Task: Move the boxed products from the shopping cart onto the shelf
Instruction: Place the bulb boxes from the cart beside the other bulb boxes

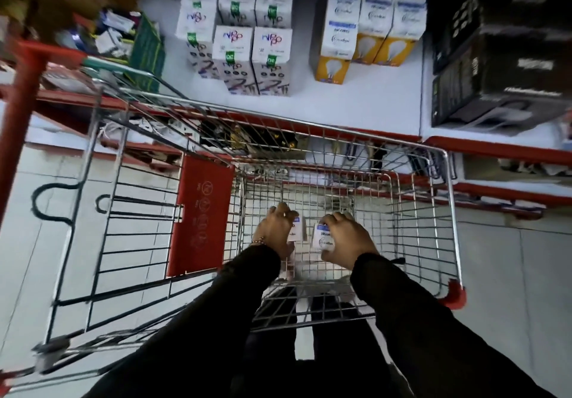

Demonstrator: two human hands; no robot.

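Down in the cart (411, 199), each hand (left hand (276, 227), right hand (346, 236)) grips a box.

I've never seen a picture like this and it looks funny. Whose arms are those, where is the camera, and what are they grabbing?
The camera sits on a person's head, looking down. The two black-sleeved arms are that person's own. Both reach into a wire shopping cart. The left hand grips one small white box, and the right hand grips another white box. Ahead is a white shelf with a red edge, already holding rows of light bulb boxes.
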